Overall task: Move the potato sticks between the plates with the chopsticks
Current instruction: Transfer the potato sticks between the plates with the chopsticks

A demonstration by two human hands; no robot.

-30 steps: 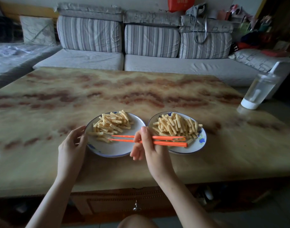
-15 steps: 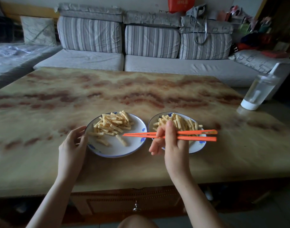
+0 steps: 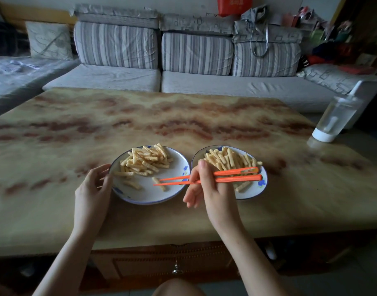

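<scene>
My right hand (image 3: 209, 189) curls round the orange chopsticks (image 3: 226, 178), pinching them mid-length. Their slightly parted tips reach left over the left plate (image 3: 179, 165), by a loose stick (image 3: 160, 185) on its near side, with nothing gripped between them. My left hand (image 3: 93, 189) holds that plate's left rim. Potato sticks (image 3: 144, 161) are heaped at the far side of both plates. I judge this a pick-up: next I must straddle the loose stick, close the tips gently and carry it level to the right plate (image 3: 262, 185).

left hand (image 3: 93, 189): fingers curled on plate (image 3: 149, 200) rim | right hand (image 3: 209, 189): pinches chopsticks (image 3: 236, 179), lower fingers loose
</scene>
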